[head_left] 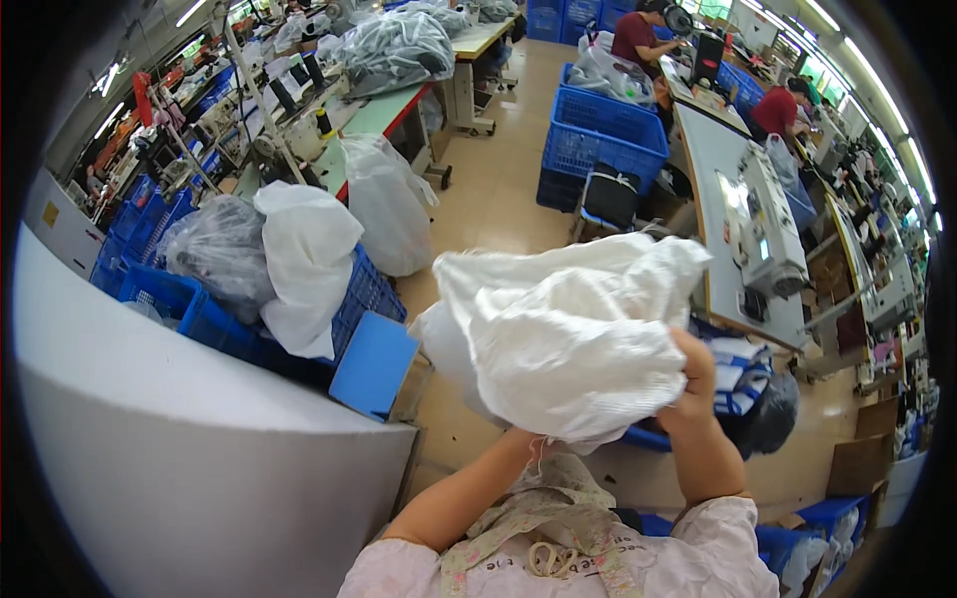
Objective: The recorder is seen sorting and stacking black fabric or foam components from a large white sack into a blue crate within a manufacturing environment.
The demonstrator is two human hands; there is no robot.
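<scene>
A crumpled white woven sack (573,344) is held up in front of me, its loose folds spread across the middle of the view. My right hand (694,387) is closed on the sack's lower right side, with the thumb and fingers partly showing. From the lower left my left forearm (464,495) reaches up behind the sack. The cloth hides my left hand, so its fingers cannot be seen. A dark gap or contents inside the sack are not visible.
A white wall (189,458) stands close on my left, beside a blue board (373,365) and stuffed white bags (311,264). Blue crates (608,125) stand ahead. A sewing machine (766,229) sits on the right-hand table. Two people in dark red (632,38) work farther off.
</scene>
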